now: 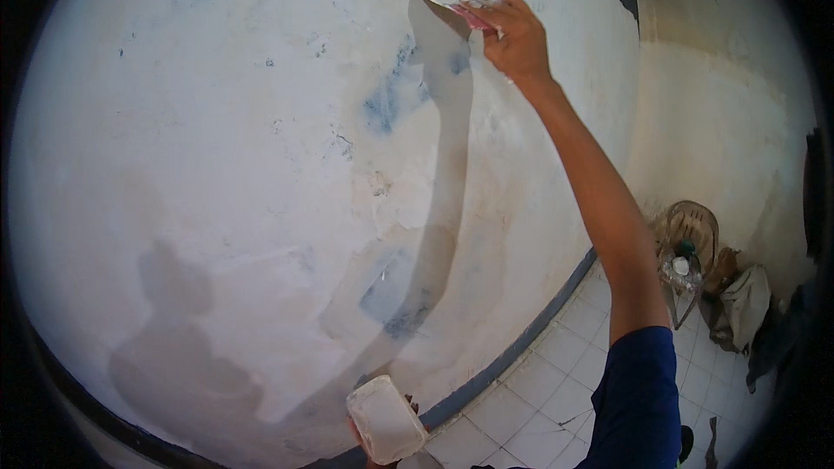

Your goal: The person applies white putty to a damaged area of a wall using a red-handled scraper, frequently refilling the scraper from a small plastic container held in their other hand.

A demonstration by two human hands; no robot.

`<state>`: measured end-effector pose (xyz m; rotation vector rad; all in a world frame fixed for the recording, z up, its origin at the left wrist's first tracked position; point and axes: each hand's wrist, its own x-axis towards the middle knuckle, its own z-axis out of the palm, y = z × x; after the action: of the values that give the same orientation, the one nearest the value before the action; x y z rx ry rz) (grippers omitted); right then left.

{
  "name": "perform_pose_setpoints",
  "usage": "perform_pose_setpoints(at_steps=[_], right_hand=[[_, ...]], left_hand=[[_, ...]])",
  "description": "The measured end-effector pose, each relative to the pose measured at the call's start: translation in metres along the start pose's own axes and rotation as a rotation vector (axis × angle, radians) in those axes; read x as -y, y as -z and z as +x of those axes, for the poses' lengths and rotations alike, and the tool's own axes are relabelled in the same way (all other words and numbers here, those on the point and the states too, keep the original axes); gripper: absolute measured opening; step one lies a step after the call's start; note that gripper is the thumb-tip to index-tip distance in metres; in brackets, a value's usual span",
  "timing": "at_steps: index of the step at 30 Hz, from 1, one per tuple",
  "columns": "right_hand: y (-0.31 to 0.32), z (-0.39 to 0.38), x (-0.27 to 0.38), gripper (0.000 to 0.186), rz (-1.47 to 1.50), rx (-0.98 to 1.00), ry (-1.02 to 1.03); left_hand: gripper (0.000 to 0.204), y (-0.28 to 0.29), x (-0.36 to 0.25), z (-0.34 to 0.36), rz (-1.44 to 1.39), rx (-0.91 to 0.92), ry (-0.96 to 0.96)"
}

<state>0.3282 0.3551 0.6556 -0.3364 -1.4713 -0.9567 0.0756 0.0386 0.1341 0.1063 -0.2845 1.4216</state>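
Note:
High on the pale wall (pixel 234 148), my right hand (pixel 519 39) grips a putty knife (pixel 474 17) with a pinkish handle. Its thin blade is seen nearly edge-on, close against the wall; whether the whole edge touches cannot be told. White smears show on the fingers. Low in the view, my left hand (pixel 354 432) holds a whitish rectangular plastic tub (pixel 385 417), with fingertips showing at its sides and the palm hidden. Blue patches (pixel 382 108) show through the white coating below the knife, and a greyer patch (pixel 387 287) lies lower down.
A dark blue skirting band (pixel 521 340) runs along the wall's foot, above white floor tiles (pixel 556 373). At the right corner stands a brownish plastic chair (pixel 692 224) with a clear bag and items on it. Beside it, a pale cloth sack (pixel 745 304) leans against a second wall.

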Motion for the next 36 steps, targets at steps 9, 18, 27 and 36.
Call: perform_pose_setpoints(at_steps=[9,18,27,36], right_hand=[[0.002,-0.125,0.058,0.048,0.005,0.095,-0.057],[0.044,-0.166,0.08,0.02,0.054,0.044,0.03],[-0.009,-0.004,-0.022,0.035,-0.003,-0.137,-0.001],[0.039,-0.166,0.057,0.036,0.074,0.154,-0.13]], left_hand=[[0.101,0.024,-0.005,-0.003,-0.027,-0.213,-0.104],[0.081,0.082,-0.028,-0.007,0.481,-0.117,-0.061],[0.101,0.007,0.001,0.006,0.014,-0.195,-0.019],[0.094,0.004,0.01,0.008,0.25,-0.137,0.024]])
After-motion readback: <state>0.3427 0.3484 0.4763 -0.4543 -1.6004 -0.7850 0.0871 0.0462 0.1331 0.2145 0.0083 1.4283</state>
